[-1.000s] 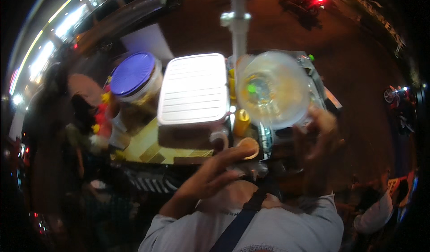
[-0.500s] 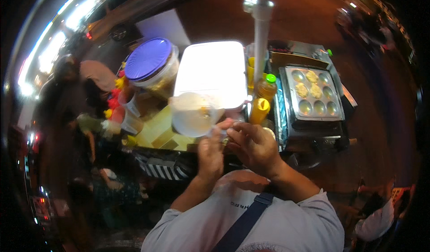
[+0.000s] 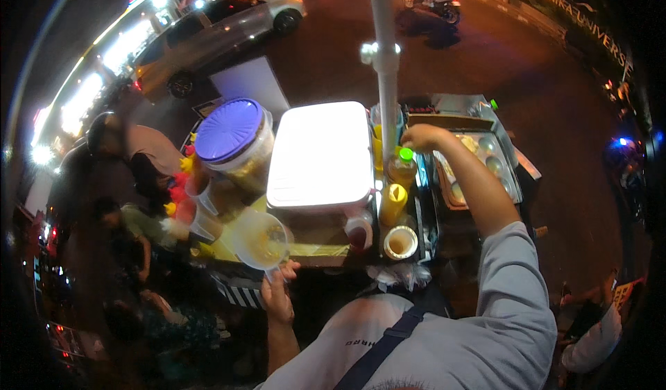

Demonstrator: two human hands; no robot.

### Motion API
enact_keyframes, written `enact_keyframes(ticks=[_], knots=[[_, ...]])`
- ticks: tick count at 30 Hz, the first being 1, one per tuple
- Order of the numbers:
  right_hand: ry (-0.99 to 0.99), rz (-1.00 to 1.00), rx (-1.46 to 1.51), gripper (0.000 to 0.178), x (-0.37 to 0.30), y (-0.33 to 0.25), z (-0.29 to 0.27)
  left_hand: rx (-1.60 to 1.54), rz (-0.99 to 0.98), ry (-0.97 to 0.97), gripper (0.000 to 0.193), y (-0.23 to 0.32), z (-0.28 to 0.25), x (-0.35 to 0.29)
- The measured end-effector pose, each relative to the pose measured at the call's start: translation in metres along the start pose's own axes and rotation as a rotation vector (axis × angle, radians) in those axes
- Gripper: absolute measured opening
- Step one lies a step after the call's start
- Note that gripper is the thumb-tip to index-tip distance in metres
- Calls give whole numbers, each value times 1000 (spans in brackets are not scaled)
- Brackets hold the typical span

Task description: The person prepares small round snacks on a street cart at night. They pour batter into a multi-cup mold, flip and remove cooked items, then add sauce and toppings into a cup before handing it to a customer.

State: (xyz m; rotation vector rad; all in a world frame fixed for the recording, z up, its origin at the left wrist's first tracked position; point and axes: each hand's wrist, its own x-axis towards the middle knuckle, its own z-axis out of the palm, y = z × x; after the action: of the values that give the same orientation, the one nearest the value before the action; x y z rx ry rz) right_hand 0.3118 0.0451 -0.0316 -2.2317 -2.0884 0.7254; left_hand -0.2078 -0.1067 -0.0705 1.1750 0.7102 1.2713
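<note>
My left hand [image 3: 279, 298] is closed round the handle of a translucent plastic jug [image 3: 262, 241], tilted so that its mouth shows a little yellowish residue inside. The jug is over the yellow board at the cart's near left. My right arm stretches across the moulded pan [image 3: 494, 164], which holds pale yellow food in some of its round hollows. Beside the pole, my right hand [image 3: 424, 139] has its fingers curled downward behind the green-capped bottle [image 3: 402, 168]. Whatever those fingertips hold or touch is too small to make out.
A bright white box lid [image 3: 320, 155] fills the cart's middle, with a purple-lidded tub [image 3: 232, 132] to its left. The upright pole [image 3: 386, 78] rises beyond a yellow squeeze bottle [image 3: 393, 204] and a cup [image 3: 400, 242]. People sit at left; a car [image 3: 222, 32] stands beyond.
My hands, together around the jug before, have separated. The left brought the jug lower and leftward; the right reached forward past the bottles toward the pan. The view has shifted, showing more road.
</note>
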Motion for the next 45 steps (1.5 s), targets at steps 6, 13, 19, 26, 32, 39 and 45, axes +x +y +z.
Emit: enact_keyframes(ticks=[6,13,19,26,32,39,45], knots=[[-395,170,248,36,27,-11,2,-5,-41,96,27,2,-8,-17],[-360,322,569,32,32,-21,4,12,-45,166,28,1,-24,-28],[-397,266,572,27,18,-26,-8,-11,-70,229,28,0,-31,-33],[-127,67,-302,29,9,-11,-17,17,-77,142,31,8,-30,-29],[298,103,-133,29,-111,10,-36,211,-61,-8,25,38,-21,-14],[757,341,4,22,-278,43,-6,230,58,-170,46,72,7,23],[1018,220,-309,17,-293,86,60,51,82,-337,55,72,48,46]])
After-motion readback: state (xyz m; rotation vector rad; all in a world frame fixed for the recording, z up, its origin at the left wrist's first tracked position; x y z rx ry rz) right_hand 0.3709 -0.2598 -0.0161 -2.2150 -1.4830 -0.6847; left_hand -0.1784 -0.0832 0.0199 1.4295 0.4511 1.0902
